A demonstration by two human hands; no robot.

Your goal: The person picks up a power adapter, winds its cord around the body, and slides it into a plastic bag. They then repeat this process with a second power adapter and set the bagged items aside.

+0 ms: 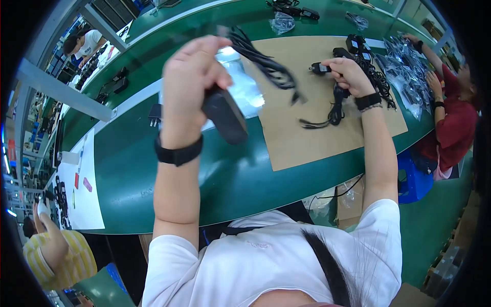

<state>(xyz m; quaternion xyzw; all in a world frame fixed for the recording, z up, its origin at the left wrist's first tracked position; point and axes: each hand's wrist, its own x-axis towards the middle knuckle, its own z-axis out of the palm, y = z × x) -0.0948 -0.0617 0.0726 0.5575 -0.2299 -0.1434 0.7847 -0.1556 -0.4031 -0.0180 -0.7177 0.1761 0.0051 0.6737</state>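
Raised over the green table, my left hand point(189, 77) is closed around a black power adapter point(225, 115). A bundled black cable point(263, 61), smeared by motion, runs off from near its fingertips; whether it belongs to that adapter I cannot tell. Behind the hand lies a shiny silvery plastic bag point(238, 84). My right hand point(350, 75) pinches a small black plug adapter point(320, 68) above the brown paper sheet point(302, 148). Below that hand hangs or lies a tied black cable point(335, 110). Beside it sits a pile of black adapters and cords point(365, 61).
Another black plug adapter point(155, 115) rests left of my left forearm. At right, a co-worker in red point(458, 117) reaches into a heap of clear-bagged items point(406, 66). More bagged cables point(282, 23) lie across the far rail. A blue stool point(414, 176) stands right of the table.
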